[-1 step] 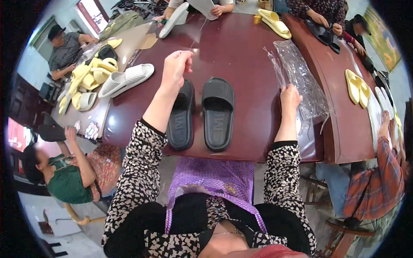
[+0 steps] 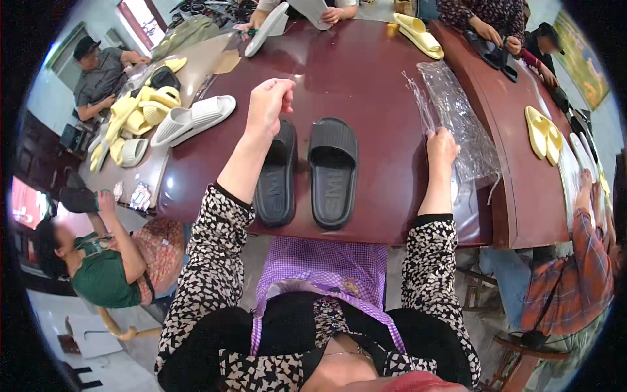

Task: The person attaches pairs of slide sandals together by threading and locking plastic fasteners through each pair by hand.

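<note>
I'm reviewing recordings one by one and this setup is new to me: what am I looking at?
The left grip and right grip are bare human hands; there is no machine. The view comes from the left one of two fisheye cameras worn on the head, looking down. On the dark red table lies a pair of black slides; light grey footwear is at left, crinkled clear plastic at right. The left grip is curled near the black slides; what it holds, if anything, is unclear. The right grip touches or holds thin clear strands; I can't tell which.
</note>
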`<state>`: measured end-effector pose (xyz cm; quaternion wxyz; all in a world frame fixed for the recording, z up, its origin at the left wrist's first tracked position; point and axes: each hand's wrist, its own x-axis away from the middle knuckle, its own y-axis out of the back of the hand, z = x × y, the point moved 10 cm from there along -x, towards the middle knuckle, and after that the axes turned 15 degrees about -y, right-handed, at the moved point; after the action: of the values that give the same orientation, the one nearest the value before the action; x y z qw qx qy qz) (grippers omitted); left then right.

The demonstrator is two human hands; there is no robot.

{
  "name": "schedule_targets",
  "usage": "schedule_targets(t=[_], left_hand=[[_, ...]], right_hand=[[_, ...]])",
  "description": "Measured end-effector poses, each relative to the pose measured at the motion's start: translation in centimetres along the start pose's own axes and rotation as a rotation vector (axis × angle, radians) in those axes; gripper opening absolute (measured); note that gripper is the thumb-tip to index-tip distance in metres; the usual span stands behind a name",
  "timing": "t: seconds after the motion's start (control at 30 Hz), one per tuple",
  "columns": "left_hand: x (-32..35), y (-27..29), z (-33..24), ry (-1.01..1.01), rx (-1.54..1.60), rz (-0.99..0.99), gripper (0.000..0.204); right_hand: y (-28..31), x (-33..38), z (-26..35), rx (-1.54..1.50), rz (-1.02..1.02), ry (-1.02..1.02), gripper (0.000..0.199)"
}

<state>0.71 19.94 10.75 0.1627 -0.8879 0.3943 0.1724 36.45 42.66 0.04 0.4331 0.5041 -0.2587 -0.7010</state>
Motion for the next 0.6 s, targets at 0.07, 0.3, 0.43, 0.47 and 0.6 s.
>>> schedule_targets(t=[0.07, 0.3, 0.43, 0.47, 0.6], left_hand=[[1.7, 0.5, -0.4, 0.043, -0.034, 0.025, 0.011], [5.3, 1.2, -4.4, -0.003, -0.208, 0.075, 0.011], [7.4, 0.6, -6.8, -0.170, -0.406, 0.121, 0.012], [8.1, -0.1, -7.6, -0.249, -0.475, 0.144, 0.012], [11.2, -3.7, -9.2, -0.337, -0.594, 0.247, 0.007]], right_hand=[[0.8, 0.1, 0.8, -0.006, 0.011, 0.029, 0.026], [12.1, 1.2, 7.0, -0.636, -0.036, 0.268, 0.025], [20.3, 7.8, 13.8, -0.949, 0.222, 0.461, 0.025], [21.3, 9.8, 15.2, -0.939, 0.211, 0.584, 0.025], [19.0, 11.7, 17.0, -0.916, 0.463, 0.574, 0.020]])
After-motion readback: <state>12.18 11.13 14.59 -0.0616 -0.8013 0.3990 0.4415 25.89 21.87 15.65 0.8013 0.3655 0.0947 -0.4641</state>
